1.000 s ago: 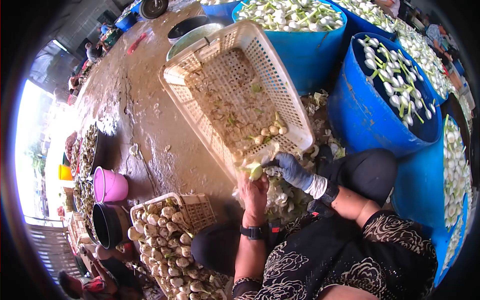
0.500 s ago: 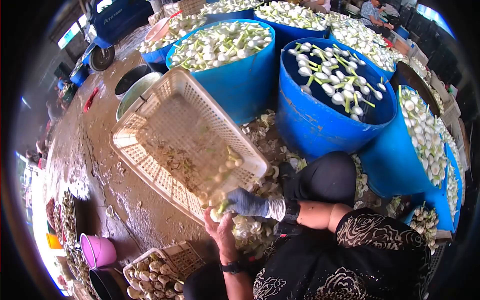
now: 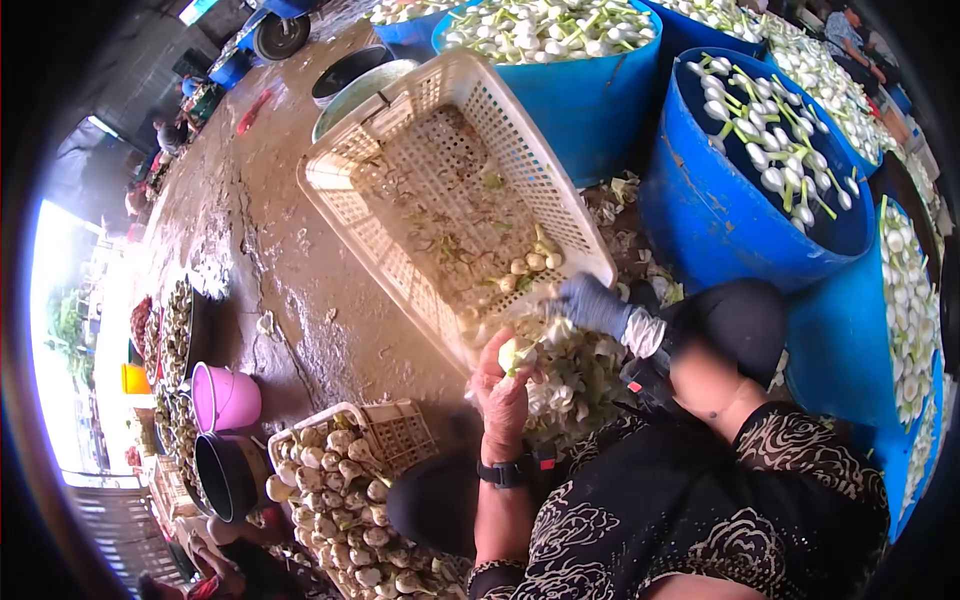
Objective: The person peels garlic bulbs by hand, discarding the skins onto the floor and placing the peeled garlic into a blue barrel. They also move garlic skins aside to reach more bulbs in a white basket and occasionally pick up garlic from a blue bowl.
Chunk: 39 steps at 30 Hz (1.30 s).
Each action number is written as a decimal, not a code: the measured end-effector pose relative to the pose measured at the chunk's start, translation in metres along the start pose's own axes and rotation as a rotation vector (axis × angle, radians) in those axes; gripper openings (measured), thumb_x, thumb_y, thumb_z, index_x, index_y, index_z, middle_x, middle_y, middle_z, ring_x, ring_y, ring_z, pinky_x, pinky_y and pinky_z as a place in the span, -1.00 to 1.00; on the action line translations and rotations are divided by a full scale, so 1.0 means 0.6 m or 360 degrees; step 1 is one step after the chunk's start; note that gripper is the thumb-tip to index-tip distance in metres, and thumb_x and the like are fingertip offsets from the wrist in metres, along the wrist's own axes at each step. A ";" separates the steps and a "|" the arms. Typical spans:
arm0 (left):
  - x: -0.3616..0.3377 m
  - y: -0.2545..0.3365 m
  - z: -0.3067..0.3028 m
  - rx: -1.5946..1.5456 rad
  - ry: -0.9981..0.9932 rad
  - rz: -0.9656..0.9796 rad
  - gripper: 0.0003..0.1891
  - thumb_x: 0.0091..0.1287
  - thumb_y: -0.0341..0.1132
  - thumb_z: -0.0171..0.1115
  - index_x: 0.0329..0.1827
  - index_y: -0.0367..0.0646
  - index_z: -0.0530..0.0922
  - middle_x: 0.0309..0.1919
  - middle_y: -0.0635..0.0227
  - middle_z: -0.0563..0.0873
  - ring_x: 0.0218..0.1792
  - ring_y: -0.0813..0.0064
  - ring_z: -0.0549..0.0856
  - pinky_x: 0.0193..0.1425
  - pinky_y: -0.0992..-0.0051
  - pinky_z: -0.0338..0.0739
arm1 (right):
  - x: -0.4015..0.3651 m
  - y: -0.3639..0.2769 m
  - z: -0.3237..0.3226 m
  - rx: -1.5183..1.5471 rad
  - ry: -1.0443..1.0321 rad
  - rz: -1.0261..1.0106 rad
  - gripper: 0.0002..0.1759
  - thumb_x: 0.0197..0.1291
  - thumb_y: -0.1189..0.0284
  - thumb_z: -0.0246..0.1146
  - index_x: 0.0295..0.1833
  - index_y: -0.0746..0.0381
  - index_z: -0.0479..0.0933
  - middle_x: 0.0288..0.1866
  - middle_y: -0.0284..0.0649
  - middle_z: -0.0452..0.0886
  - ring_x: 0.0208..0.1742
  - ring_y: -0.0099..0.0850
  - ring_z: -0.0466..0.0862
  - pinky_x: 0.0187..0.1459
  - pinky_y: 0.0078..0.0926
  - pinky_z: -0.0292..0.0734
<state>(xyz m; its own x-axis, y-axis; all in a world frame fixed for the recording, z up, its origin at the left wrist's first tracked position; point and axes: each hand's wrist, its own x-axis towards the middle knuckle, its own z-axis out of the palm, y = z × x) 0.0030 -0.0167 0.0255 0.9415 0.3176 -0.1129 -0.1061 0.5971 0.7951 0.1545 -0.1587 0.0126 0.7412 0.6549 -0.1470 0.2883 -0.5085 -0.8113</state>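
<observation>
My bare left hand (image 3: 503,392) is closed around a pale, partly peeled bulb (image 3: 515,355) that looks like garlic, held up near the basket's lower corner. To its right, my right hand (image 3: 595,303), in a grey glove, is over the basket's near end. Its fingertips are smeared by motion, and whether anything is between them cannot be made out. A white plastic basket (image 3: 520,125) lies tilted in front of me, with a few peeled bulbs (image 3: 530,263) and scraps inside. Below my hands is a heap of pale peelings (image 3: 580,385).
A smaller basket of unpeeled bulbs (image 3: 345,490) stands at lower left, beside a black bucket (image 3: 228,475) and a pink bucket (image 3: 228,395). Blue tubs (image 3: 690,190) of white bulbs line the right and back. Wet floor (image 3: 270,220) lies left. Other people are in the background.
The view has swung left and down, shifting the scene rightward and upward. My right hand has drawn away from the bulb, which stays in my left hand.
</observation>
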 end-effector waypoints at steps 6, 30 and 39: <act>0.009 -0.020 -0.019 0.0012 0.0167 0.0176 -0.68 0.16 -0.53 0.28 -0.04 -0.22 0.43 -0.26 0.22 0.66 -0.42 0.53 0.61 -0.44 0.64 0.48 | -0.043 -0.036 0.043 0.0321 0.0152 -0.0619 -0.67 0.05 0.26 0.40 -0.17 0.27 0.58 -0.40 -0.13 0.57 -0.32 -0.18 0.60 -0.25 -0.31 0.48; 0.003 -0.010 0.001 0.0061 0.0193 -0.0051 -0.64 0.09 -0.62 0.22 -0.03 -0.24 0.42 -0.29 0.29 0.67 -0.43 0.50 0.64 -0.46 0.65 0.50 | -0.045 -0.045 0.041 0.0284 0.0335 -0.0797 -0.67 0.04 0.35 0.42 -0.12 0.30 0.60 -0.24 -0.21 0.66 -0.22 -0.34 0.65 -0.12 -0.39 0.54; -0.002 -0.026 0.003 0.0563 0.0322 0.0018 -0.58 -0.01 -0.58 0.29 -0.01 -0.34 0.50 -0.31 0.37 0.63 -0.41 0.66 0.58 -0.39 0.68 0.47 | -0.050 -0.047 0.051 -0.0513 0.0400 -0.0784 -0.72 -0.03 0.27 0.31 -0.40 0.28 0.49 -0.42 -0.09 0.54 -0.36 -0.05 0.58 -0.31 -0.17 0.48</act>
<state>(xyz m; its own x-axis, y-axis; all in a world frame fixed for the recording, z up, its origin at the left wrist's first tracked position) 0.0041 -0.0278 0.0143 0.8552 0.4822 -0.1899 0.0338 0.3138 0.9489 0.1058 -0.1468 0.0229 0.5832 0.7238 0.3687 0.7705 -0.3493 -0.5332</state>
